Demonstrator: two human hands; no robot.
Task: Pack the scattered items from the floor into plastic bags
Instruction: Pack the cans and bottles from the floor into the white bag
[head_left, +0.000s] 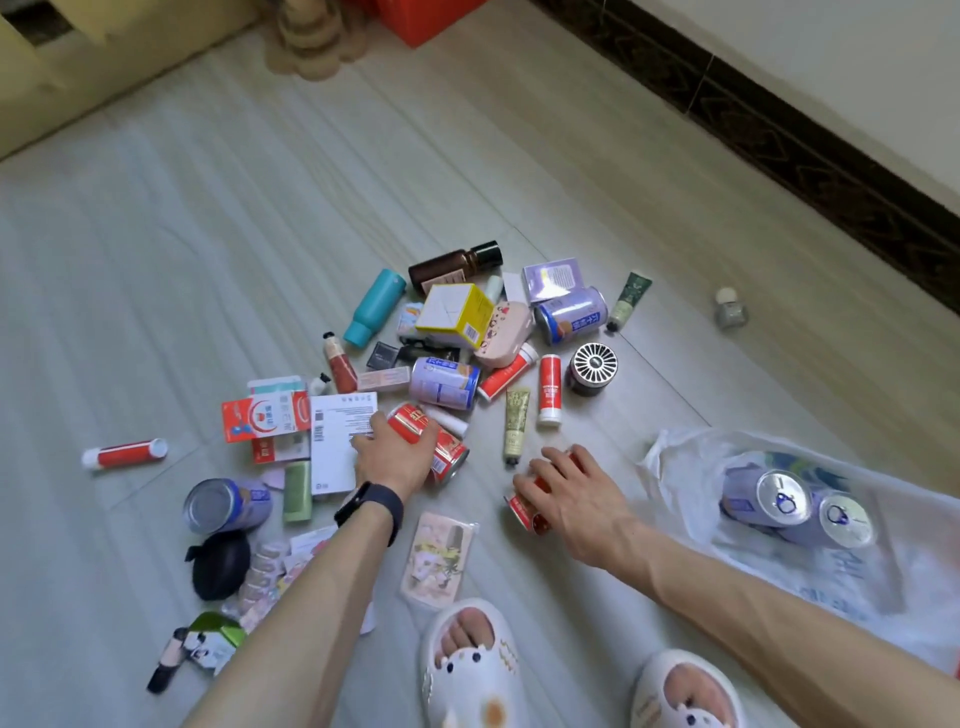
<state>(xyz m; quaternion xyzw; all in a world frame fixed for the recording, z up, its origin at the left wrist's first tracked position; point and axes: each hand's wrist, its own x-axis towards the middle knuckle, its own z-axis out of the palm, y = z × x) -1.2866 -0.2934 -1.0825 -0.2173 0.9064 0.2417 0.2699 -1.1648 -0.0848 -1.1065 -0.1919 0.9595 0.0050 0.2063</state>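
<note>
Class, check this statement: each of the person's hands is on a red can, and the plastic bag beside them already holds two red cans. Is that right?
Not quite. The head view shows the plastic bag holding two purple cans, not red ones. The rest stands: the left hand is on a red can and the right hand on a second red can.
</note>
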